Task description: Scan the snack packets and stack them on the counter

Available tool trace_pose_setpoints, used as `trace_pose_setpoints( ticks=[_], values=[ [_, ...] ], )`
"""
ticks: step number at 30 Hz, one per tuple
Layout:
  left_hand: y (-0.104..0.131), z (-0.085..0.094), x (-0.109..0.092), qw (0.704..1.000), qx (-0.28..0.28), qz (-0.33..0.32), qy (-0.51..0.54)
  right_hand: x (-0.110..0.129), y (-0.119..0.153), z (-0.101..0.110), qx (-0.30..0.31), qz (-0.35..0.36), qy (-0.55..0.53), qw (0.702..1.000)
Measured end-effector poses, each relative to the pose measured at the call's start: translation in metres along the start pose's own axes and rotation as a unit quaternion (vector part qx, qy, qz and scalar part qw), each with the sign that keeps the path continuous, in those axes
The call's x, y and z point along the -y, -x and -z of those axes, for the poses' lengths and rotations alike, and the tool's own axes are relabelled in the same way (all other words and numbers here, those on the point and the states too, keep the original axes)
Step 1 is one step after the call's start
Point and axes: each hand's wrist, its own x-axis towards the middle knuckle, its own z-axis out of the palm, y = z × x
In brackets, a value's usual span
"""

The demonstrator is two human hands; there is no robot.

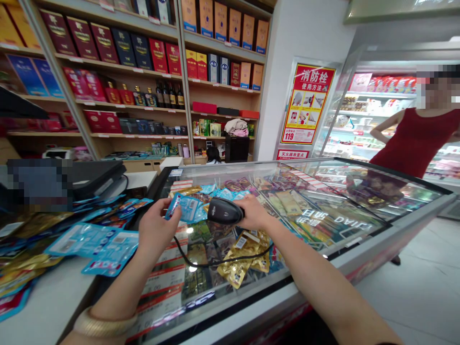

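Note:
My left hand [158,225] pinches a small blue snack packet [185,207], its printed back turned up. Just to the right, my right hand [253,213] is wrapped round a black barcode scanner [225,211], whose head points left toward that packet. A black cable [212,264] loops below the scanner over the glass. Gold packets [239,266] lie on the freezer's glass top under the cable. More blue packets [224,193] lie on the glass behind the scanner. Part of the scanner's handle is hidden by my fingers.
Blue and gold packets [97,244] are heaped on the white counter [68,294] at left, near a dark machine [95,175]. The glass-topped freezer [345,261] runs rightward. Shelves of boxed bottles [154,55] stand behind. A person in red [406,143] stands beyond the freezer.

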Motion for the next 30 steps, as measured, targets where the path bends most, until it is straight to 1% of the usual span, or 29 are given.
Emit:
trace_pose_setpoints(
  ticks=[6,14,23,27,30],
  values=[
    [0.0,-0.001,0.0,1.0,0.003,-0.005,-0.013,0.001,0.0,0.001,0.013,-0.001,0.007,1.0],
    [0.0,-0.003,0.002,1.0,-0.001,-0.013,-0.013,0.001,0.0,0.002,0.011,0.011,-0.006,1.0],
    [0.002,-0.002,-0.001,1.0,0.0,-0.013,0.011,0.002,0.0,0.002,0.0,-0.001,0.003,1.0],
    [0.002,0.001,-0.002,0.999,-0.021,-0.004,0.026,-0.001,0.002,0.0,-0.012,0.003,-0.012,1.0],
    [-0.004,0.012,-0.001,0.995,-0.069,0.031,0.07,-0.004,0.003,0.0,-0.02,-0.003,-0.014,1.0]
  ],
)
